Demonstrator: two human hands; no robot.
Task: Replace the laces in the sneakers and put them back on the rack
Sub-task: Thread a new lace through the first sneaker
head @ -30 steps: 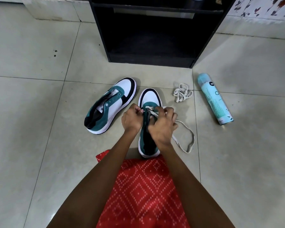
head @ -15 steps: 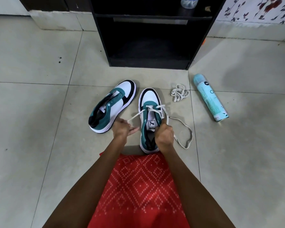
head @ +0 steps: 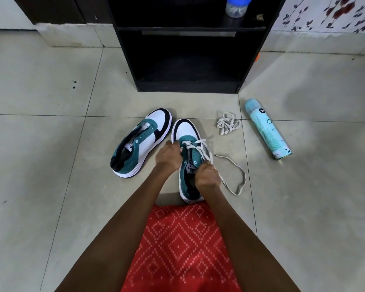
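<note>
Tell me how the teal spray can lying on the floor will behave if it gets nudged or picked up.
The spray can lies on its side on smooth floor tiles, so a sideways nudge would probably set it rolling. Its round, glossy body looks stiff and may feel slippery in a loose grip. How full it is cannot be seen, so its weight is uncertain.

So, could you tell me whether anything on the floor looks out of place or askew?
The spray can lies on its side right of the rack. The unlaced sneaker is tipped onto its side, and a loose lace sits bunched on the tiles.
</note>
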